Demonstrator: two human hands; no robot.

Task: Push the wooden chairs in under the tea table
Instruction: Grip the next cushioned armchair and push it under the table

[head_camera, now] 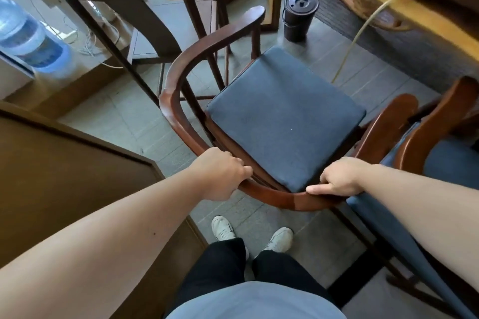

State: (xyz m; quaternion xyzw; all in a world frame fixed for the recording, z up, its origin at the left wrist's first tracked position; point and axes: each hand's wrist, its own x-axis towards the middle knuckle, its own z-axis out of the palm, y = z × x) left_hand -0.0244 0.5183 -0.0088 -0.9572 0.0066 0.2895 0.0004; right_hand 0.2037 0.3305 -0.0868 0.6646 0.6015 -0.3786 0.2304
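The long yellow-edged wooden tea table [404, 2] runs across the 1 to 2 o'clock corner. At centre stands the round-backed reddish wooden chair [171, 101] with a dark blue seat cushion [282, 116], its front pointing toward the table but well apart from it. A second blue-cushioned wooden chair [425, 122] sits just beside it at 3 o'clock. The left hand [220, 173] is closed around the curved back rail at 7 o'clock; the right hand [339, 176] grips the same rail at 5 o'clock. A black lidded cup [299, 18] stands on the floor at 12 o'clock.
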